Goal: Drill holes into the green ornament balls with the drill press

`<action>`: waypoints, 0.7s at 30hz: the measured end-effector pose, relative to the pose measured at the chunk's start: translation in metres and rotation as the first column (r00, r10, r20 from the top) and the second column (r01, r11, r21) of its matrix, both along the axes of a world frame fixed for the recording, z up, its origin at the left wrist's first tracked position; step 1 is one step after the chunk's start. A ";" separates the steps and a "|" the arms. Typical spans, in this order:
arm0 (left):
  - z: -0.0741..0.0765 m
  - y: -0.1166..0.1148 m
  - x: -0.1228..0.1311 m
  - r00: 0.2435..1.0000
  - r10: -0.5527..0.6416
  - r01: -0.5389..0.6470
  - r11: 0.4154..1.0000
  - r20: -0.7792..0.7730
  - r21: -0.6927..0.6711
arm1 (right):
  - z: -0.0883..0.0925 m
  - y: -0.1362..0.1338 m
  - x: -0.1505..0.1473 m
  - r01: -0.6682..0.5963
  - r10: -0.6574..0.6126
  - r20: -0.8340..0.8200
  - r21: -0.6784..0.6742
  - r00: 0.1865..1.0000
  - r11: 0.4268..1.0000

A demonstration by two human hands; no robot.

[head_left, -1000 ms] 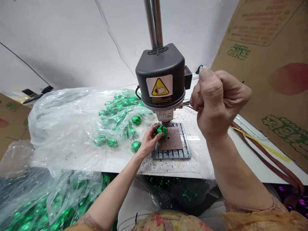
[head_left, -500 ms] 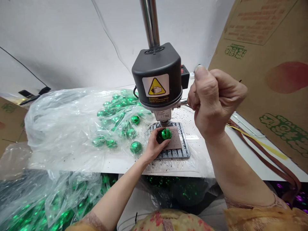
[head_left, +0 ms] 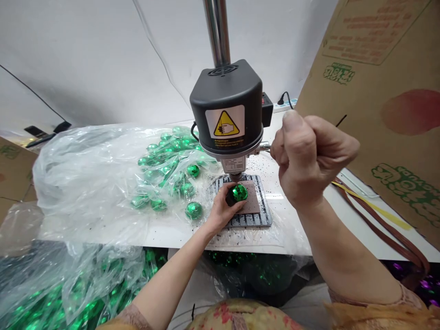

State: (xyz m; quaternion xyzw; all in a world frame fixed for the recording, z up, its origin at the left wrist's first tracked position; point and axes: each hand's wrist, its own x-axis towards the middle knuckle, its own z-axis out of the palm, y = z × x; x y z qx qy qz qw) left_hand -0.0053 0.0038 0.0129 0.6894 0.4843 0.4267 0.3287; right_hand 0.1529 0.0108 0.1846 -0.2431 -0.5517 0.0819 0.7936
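Ball (head_left: 238, 192) now nudged down onto pad (head_left: 252, 200) beneath drill head (head_left: 227, 110), your left hand (head_left: 222, 211) fingers pinching it. Your right hand (head_left: 311, 158), fisted on lever, dropped slightly: spindle likely descending.

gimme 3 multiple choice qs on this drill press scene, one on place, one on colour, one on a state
1. Where is the ball held by the left hand?
A. under the drill head
B. inside the plastic bag
C. on the cardboard box

2. What colour is that ball?
A. red
B. shiny green
C. silver

3. How is the right hand?
A. flat on the table
B. open in the air
C. closed in a fist on the press lever

Key: 1 A, it sits on the pad below the drill head; 2 B, green foil shine; 3 C, fingers curled around the lever.
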 end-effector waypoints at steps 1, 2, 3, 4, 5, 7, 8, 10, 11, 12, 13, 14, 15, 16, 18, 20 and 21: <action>0.000 0.000 0.000 1.000 -0.002 0.002 1.000 0.005 0.002 | -0.004 -0.002 0.000 -0.004 0.005 -0.016 0.024 1.000 1.000; 0.000 0.000 0.000 1.000 -0.006 0.006 1.000 0.008 0.000 | -0.007 -0.003 -0.001 -0.002 0.003 -0.021 0.043 1.000 0.999; 0.000 -0.001 0.000 1.000 -0.011 0.011 1.000 0.012 -0.003 | -0.011 -0.005 -0.001 0.004 -0.003 -0.018 0.058 1.000 0.998; 0.000 -0.001 -0.001 1.000 -0.016 0.016 1.000 0.017 -0.005 | -0.015 -0.006 -0.001 0.011 -0.010 -0.010 0.069 1.000 0.998; -0.001 -0.001 -0.001 1.000 -0.020 0.020 1.000 0.021 -0.005 | -0.018 -0.007 -0.001 0.018 -0.019 0.001 0.074 1.000 0.997; -0.001 -0.001 -0.001 0.999 -0.031 0.031 1.000 0.028 0.000 | -0.023 -0.007 -0.001 0.028 -0.028 -0.004 0.088 1.000 0.996; -0.002 -0.001 -0.002 0.999 -0.035 0.035 0.999 0.031 0.004 | -0.024 -0.006 -0.002 0.032 -0.029 -0.023 0.106 0.999 0.994; -0.002 -0.001 -0.002 0.999 -0.039 0.039 0.999 0.035 0.010 | -0.027 -0.002 -0.004 0.057 -0.048 -0.064 0.147 0.997 0.987; -0.003 -0.001 -0.002 0.999 -0.038 0.038 0.999 0.036 0.012 | -0.027 0.000 -0.005 0.073 -0.059 -0.084 0.174 0.995 0.982; -0.003 0.000 -0.002 0.999 -0.035 0.034 0.999 0.037 0.015 | -0.028 0.002 -0.006 0.085 -0.066 -0.096 0.203 0.993 0.976; -0.004 0.000 -0.002 0.999 -0.031 0.030 0.999 0.037 0.017 | -0.029 0.004 -0.006 0.094 -0.073 -0.099 0.233 0.992 0.968; -0.004 0.000 -0.002 0.999 -0.029 0.028 0.999 0.039 0.018 | -0.030 0.005 -0.005 0.096 -0.075 -0.090 0.264 0.993 0.960; -0.005 0.000 -0.002 0.999 -0.029 0.029 0.999 0.042 0.016 | -0.032 0.006 -0.005 0.090 -0.071 -0.074 0.294 0.995 0.951; -0.005 0.001 -0.002 0.998 -0.033 0.033 0.999 0.047 0.014 | -0.033 0.006 -0.003 0.078 -0.065 -0.051 0.316 0.997 0.946; -0.005 0.000 -0.002 0.997 -0.042 0.041 0.999 0.058 0.010 | -0.037 0.006 -0.001 0.054 -0.056 -0.003 0.323 0.998 0.945; -0.005 0.000 -0.002 0.997 -0.048 0.048 0.999 0.063 0.008 | -0.039 0.005 0.001 0.042 -0.050 0.015 0.323 0.999 0.945; -0.004 0.000 -0.002 0.997 -0.050 0.050 0.999 0.063 0.005 | -0.040 0.005 0.002 0.043 -0.050 0.013 0.327 0.999 0.944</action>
